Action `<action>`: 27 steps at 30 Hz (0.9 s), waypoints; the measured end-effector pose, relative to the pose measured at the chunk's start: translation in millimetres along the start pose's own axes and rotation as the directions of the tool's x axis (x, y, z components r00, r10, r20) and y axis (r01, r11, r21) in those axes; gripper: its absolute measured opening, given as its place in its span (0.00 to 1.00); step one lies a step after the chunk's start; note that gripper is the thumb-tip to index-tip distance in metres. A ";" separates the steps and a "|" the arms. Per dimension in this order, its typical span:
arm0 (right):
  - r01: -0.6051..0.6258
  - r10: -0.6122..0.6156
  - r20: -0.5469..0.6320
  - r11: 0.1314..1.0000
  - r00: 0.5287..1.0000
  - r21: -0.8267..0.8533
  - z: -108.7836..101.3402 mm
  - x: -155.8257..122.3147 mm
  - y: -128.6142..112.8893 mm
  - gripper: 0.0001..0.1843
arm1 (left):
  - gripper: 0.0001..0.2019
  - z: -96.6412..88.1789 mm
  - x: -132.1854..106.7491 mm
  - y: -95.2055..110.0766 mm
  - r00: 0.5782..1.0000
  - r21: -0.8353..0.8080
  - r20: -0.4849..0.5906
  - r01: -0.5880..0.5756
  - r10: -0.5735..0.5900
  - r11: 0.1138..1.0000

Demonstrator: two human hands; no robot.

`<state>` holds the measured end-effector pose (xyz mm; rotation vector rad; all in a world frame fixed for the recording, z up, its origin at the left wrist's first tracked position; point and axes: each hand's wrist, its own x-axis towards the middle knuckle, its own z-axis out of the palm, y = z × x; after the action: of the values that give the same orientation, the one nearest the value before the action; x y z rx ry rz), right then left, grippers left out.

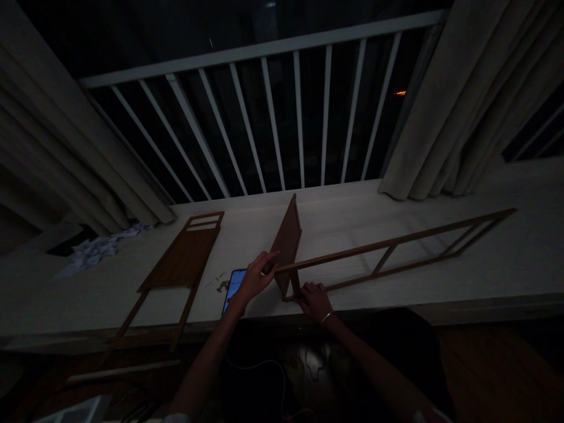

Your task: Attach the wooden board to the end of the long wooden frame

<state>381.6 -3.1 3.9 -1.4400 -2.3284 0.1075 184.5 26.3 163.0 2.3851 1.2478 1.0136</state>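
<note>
A long wooden ladder-like frame (385,258) stands on its edge on the pale ledge, reaching to the right. At its near left end, a flat wooden panel (286,235) rises at an angle to it. My left hand (259,275) is closed at the corner where the frame's upper rail meets the panel. Whether something small is between those fingers cannot be seen. Lower down, my right hand (315,301) wraps round the frame's lower rail close to the panel; its fingertips are partly hidden. A lit phone (235,288) lies just left of my left hand.
Small metal hardware pieces (223,286) lie beside the phone. Farther left, another wooden piece with a panel and legs (183,255) overhangs the front of the ledge (343,205). Crumpled paper (92,252) sits near the left curtain. A white railing (264,50) stands behind; the light is dim.
</note>
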 end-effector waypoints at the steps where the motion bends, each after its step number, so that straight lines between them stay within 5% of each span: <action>1: 0.000 0.000 -0.001 1.000 1.000 0.002 -0.1 -0.1 0.0 0.14 | 0.16 -3.2 1.5 2.1 1.000 -0.005 0.029 0.003 -0.003 1.000; 16: -0.015 0.015 0.038 1.000 0.999 -0.016 -9.4 1.2 -3.4 0.13 | 0.16 -47.7 26.4 12.8 0.925 0.024 0.367 0.094 -0.096 0.995; 27: -0.006 0.006 0.018 1.000 1.000 0.005 -6.8 1.0 -3.2 0.14 | 0.22 -58.5 42.6 11.1 0.879 -0.272 0.444 0.319 -0.176 0.908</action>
<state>381.0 -4.7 11.3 -1.4492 -2.3366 0.1290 167.5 48.8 230.5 1.9686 1.0852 0.5498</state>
